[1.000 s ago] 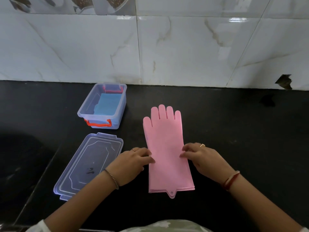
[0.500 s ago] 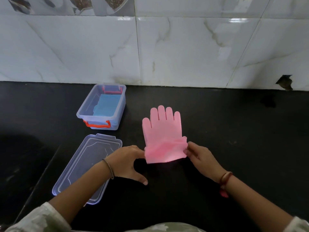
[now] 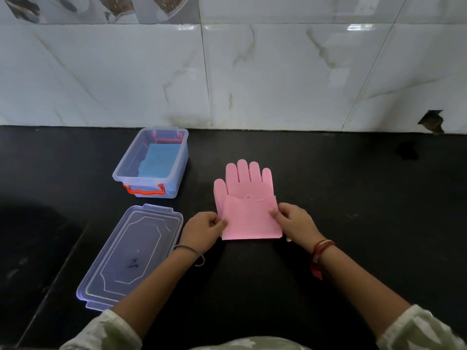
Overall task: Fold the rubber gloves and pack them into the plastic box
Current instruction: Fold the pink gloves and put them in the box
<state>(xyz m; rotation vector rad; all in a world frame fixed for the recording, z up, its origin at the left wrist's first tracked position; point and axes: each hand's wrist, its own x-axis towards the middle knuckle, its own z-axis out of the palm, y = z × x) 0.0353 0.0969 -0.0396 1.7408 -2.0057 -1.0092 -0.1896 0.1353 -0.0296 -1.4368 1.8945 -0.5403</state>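
Pink rubber gloves point(image 3: 249, 218) lie stacked on the black counter, fingers pointing at the wall. Their cuff half is folded up over the palm, its edge reaching the base of the fingers. My left hand point(image 3: 204, 229) pinches the left side of the folded part. My right hand point(image 3: 294, 222) pinches the right side. To the left, near the wall, stands the clear plastic box point(image 3: 180, 157) with orange handles. A folded blue item point(image 3: 159, 161) lies flat inside it.
The box's clear lid point(image 3: 131, 256) lies flat on the counter in front of the box, left of my left arm. A white marble-tiled wall point(image 3: 252, 72) rises behind the counter. The counter's edge drops away at the far left.
Both hands lifted the cuff end and folded it forward over the palm. The gloves went from flat full length to half length, and the fold now lies flatter than half a second ago.
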